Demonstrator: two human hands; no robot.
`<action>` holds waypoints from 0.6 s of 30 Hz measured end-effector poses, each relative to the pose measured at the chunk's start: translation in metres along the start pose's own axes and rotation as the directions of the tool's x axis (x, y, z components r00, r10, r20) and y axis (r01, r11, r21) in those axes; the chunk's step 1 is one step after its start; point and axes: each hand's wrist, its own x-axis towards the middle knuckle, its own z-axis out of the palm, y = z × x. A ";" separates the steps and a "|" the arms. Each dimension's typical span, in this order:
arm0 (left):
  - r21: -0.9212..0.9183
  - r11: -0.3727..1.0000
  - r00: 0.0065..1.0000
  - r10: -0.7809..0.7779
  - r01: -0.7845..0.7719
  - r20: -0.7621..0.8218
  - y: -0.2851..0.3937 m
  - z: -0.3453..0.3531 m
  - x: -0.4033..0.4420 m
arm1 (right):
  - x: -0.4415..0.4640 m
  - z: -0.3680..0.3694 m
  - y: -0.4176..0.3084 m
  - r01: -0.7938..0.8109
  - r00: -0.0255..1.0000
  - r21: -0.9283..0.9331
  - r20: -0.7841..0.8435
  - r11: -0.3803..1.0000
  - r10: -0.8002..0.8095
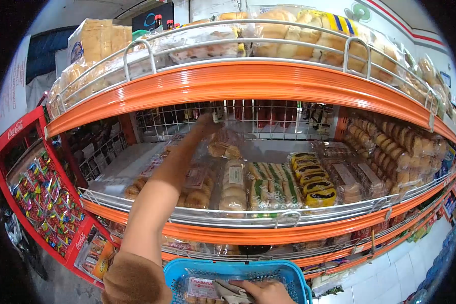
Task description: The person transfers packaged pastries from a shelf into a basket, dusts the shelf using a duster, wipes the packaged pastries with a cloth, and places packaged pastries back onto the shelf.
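Note:
My left hand [206, 123] reaches deep over the middle shelf, its fingers closed at the top of a clear packet of round pastries [225, 147]; the fingertips are dim. Below it are more bagged pastries [233, 190], green-and-white packets [273, 185] and yellow-and-black packets [313, 180]. At the bottom of the view is a blue plastic basket [283, 266]. My right hand [271, 292] is closed on a crumpled greyish cloth [233, 292] over it. Inside the basket lies a labelled pastry packet [200, 288], partly covered by the cloth.
Bagged bread [289, 38] fills the top shelf behind a white wire rail. Orange shelf edges [228, 81] run across above and below the reaching arm. A red Coca-Cola rack [83, 243] with colourful sachets [48, 202] stands left. Packed round biscuits [390, 147] line the right.

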 end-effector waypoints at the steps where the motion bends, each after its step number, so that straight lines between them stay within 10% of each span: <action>1: 0.272 0.917 0.948 0.315 -0.293 -0.038 -0.011 0.002 0.008 | 0.001 -0.003 -0.004 0.013 1.000 0.004 0.020 1.000 -0.013; 4: 0.074 0.829 0.821 0.530 -0.555 0.214 0.004 0.007 -0.002 | 0.001 -0.006 -0.008 0.009 0.997 0.000 0.077 1.000 -0.009; 8: 0.131 0.868 0.751 0.329 -0.479 0.572 0.045 0.006 -0.045 | 0.000 0.003 0.001 -0.053 0.990 -0.066 0.126 0.996 0.061; 11: -0.021 0.819 0.421 0.316 -0.574 0.850 0.030 0.017 -0.010 | 0.003 0.000 0.000 -0.095 0.981 -0.124 0.160 0.988 0.114; 18: 0.080 0.842 0.540 0.267 -0.534 0.798 0.018 0.012 -0.016 | 0.004 0.004 0.004 -0.032 0.995 -0.097 0.087 0.995 0.040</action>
